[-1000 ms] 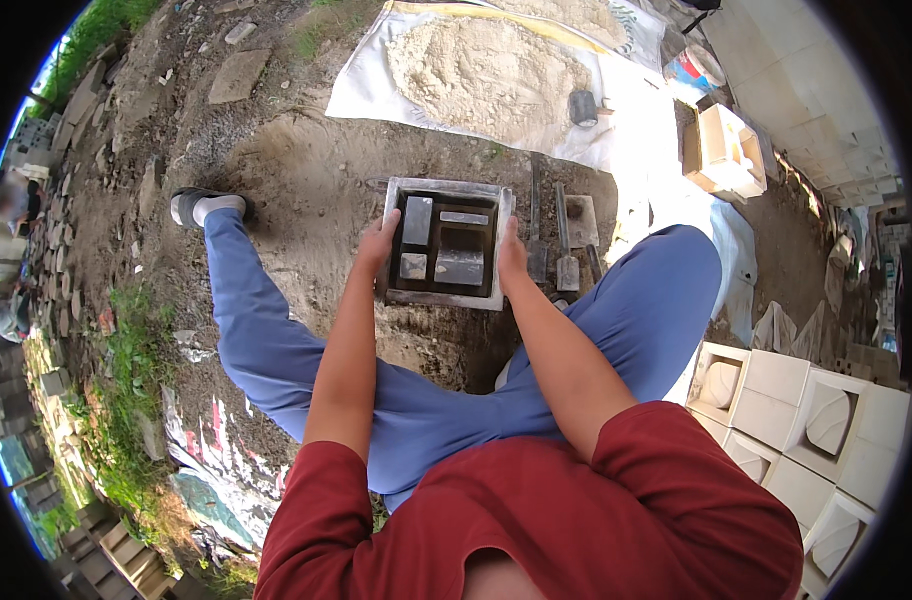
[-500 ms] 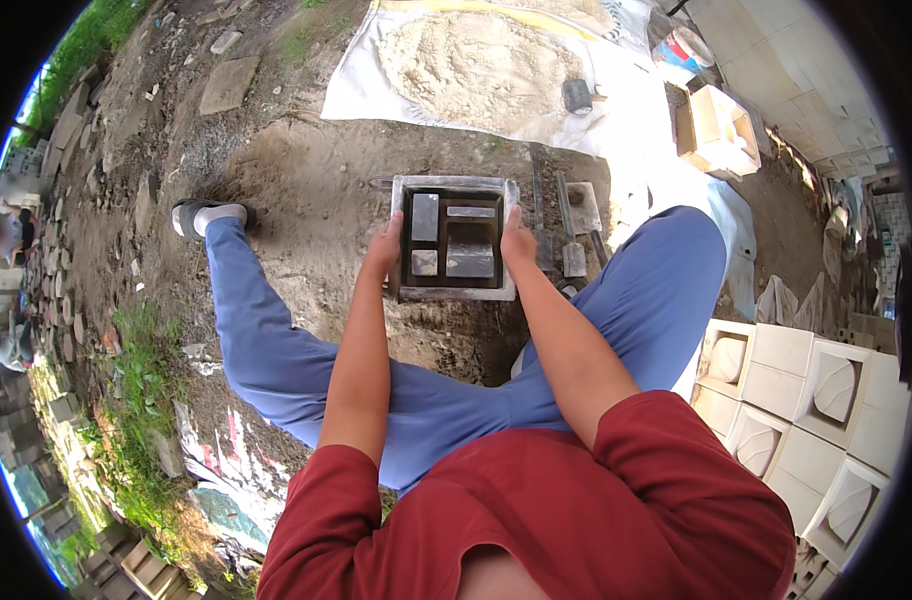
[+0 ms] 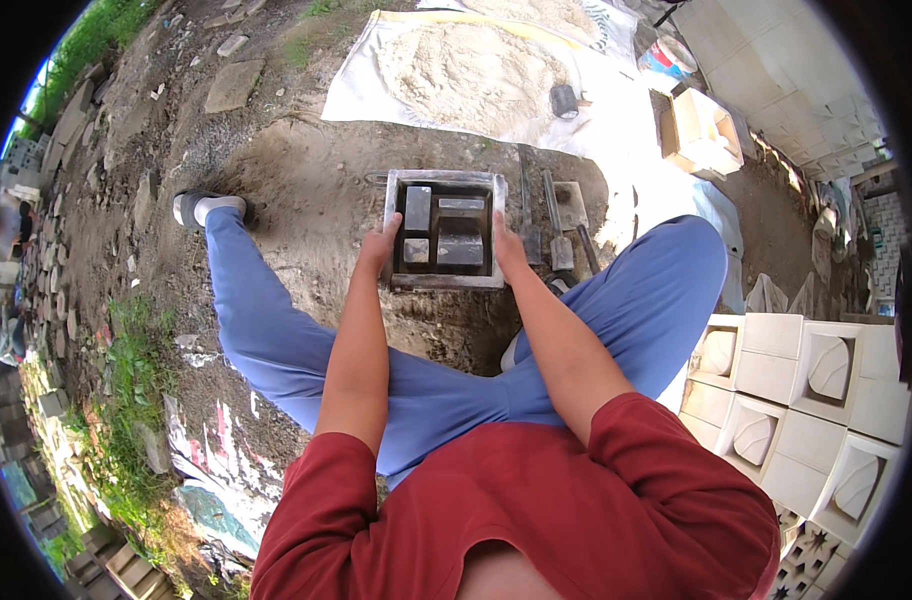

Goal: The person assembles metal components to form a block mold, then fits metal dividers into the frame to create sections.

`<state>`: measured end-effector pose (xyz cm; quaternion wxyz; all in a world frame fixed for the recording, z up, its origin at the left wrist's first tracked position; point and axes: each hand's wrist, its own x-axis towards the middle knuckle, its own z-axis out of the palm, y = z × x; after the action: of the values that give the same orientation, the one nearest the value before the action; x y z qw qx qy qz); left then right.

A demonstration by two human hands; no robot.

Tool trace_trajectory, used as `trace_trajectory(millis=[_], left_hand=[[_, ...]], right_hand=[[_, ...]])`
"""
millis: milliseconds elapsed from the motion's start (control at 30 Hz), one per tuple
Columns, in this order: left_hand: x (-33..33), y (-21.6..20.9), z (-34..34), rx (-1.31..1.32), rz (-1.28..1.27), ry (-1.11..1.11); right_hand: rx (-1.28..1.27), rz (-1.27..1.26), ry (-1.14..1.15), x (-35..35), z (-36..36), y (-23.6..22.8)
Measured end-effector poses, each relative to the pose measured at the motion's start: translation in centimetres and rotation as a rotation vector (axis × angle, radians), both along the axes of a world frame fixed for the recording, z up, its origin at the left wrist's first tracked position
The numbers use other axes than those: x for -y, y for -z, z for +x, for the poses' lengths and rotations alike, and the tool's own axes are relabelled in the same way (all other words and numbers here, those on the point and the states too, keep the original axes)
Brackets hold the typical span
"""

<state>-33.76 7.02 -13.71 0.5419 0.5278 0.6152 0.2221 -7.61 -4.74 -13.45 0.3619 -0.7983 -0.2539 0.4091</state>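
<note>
Between my legs is a square, grey-rimmed mould [image 3: 446, 178] with several dark metal blocks [image 3: 461, 240] of different sizes set inside it. My left hand [image 3: 379, 247] grips the mould's left side, its thumb up along the rim. On the opposite side my right hand [image 3: 509, 248] grips it in the same way. The fingers under and behind the side walls are mostly hidden. I cannot tell whether the mould rests on the ground or is raised slightly. Just right of it lie trowel-like tools [image 3: 561, 252] with long handles and a flat, squarish plate [image 3: 571, 205].
Ahead, pale sandy powder [image 3: 466, 80] is heaped on a white sheet, with a dark mallet-like object [image 3: 564, 101] on it. A carton [image 3: 684, 140] and a bucket [image 3: 671, 57] stand at far right. Cream moulded blocks [image 3: 766, 350] are stacked near my right knee.
The whole view has shifted slightly, and the mould with both hands appears a little higher and further left. My grip on both sides is the same.
</note>
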Motion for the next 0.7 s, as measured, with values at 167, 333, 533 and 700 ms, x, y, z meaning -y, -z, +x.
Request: trace_trajectory(millis=[167,333,533,700], left_hand=[[1.0,0.4,0.7,0.043,0.053,0.064],[1.5,0.1,-0.4,-0.120,0.092,0.085],[1.7,-0.6,-0.2,-0.096,0.089,0.089],[2.0,-1.0,-0.3,-0.086,0.070,0.038]], right_hand=[[0.155,-0.145,0.045,0.3,0.5,0.0],[0.164,-0.173,0.023,1.1,-1.1,-1.1],[0.270,-0.145,-0.060,1.3,-0.8,-2.0],[0.265,-0.126,-0.077,1.5,-1.2,-2.3]])
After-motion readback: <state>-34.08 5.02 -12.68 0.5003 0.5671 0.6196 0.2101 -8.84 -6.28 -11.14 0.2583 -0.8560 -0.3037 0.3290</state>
